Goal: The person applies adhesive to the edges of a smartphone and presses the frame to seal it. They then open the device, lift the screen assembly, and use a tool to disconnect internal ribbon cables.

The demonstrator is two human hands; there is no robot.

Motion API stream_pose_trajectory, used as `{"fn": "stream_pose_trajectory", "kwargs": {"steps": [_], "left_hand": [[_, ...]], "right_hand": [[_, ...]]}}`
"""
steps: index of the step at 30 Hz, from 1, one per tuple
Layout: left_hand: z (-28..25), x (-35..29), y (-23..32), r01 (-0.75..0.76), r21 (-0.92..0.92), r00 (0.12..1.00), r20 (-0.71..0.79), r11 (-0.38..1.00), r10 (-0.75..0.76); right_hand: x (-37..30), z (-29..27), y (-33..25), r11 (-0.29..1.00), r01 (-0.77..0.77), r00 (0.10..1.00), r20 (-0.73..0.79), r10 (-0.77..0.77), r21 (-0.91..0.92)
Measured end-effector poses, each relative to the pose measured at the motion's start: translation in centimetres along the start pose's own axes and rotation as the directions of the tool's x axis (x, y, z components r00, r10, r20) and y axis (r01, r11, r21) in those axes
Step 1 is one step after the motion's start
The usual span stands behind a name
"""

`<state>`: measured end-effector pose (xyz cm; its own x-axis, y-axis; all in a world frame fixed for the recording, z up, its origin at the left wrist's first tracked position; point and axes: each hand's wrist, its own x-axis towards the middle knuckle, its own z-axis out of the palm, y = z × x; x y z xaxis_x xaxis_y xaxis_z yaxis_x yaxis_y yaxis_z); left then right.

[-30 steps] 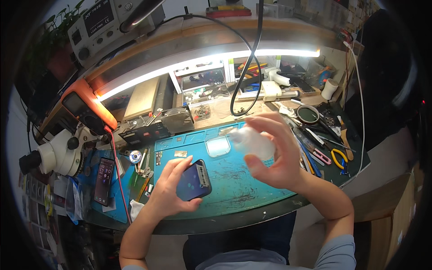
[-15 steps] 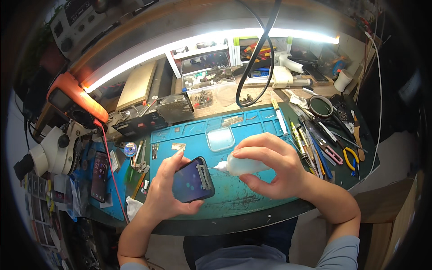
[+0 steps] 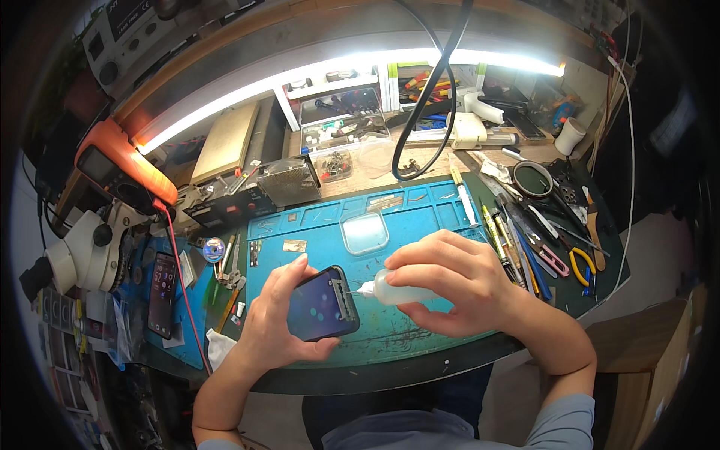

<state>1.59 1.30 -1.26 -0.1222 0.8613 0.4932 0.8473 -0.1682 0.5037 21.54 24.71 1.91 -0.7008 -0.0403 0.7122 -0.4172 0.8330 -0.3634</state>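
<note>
My left hand (image 3: pixel 271 315) grips a smartphone (image 3: pixel 315 306) by its sides, tilted, its lit bluish screen facing up. Along the phone's right end lies a thin notched metal strip (image 3: pixel 344 295) that looks like a razor blade. My right hand (image 3: pixel 457 281) is closed around a translucent squeeze bottle (image 3: pixel 396 292), held on its side. Its white cap and fine needle tip point left, reaching the strip's edge; whether the tip touches is too fine to tell. Both hands are above a blue work mat (image 3: pixel 382 330).
A clear lid (image 3: pixel 365 232) lies behind the hands. Tweezers, pens and yellow-handled pliers (image 3: pixel 582 265) crowd the right side. At left are a second phone (image 3: pixel 162 295), a microscope (image 3: pixel 82 251) and an orange multimeter (image 3: pixel 124 165) with a red lead. A black cable (image 3: pixel 401 142) hangs overhead.
The bottle has tipped to a more level pose, and its needle has come slightly lower against the strip's edge. The phone's strip end looks turned a little. Both grips stay the same.
</note>
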Motion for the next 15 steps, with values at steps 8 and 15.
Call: {"fn": "stream_pose_trajectory", "kwargs": {"steps": [8,15], "left_hand": [[0.1,0.1,0.11,-0.003,0.006,1.0,0.017,1.0,0.003],[0.19,0.05,0.0,0.006,0.007,1.0,0.002,1.0,-0.006]], "right_hand": [[-0.05,0.16,0.24,0.996,0.076,0.997,-0.026,-0.077,-0.05],[-0.33,0.12,0.4,0.988,0.141,0.99,0.005,-0.141,-0.066]]}}
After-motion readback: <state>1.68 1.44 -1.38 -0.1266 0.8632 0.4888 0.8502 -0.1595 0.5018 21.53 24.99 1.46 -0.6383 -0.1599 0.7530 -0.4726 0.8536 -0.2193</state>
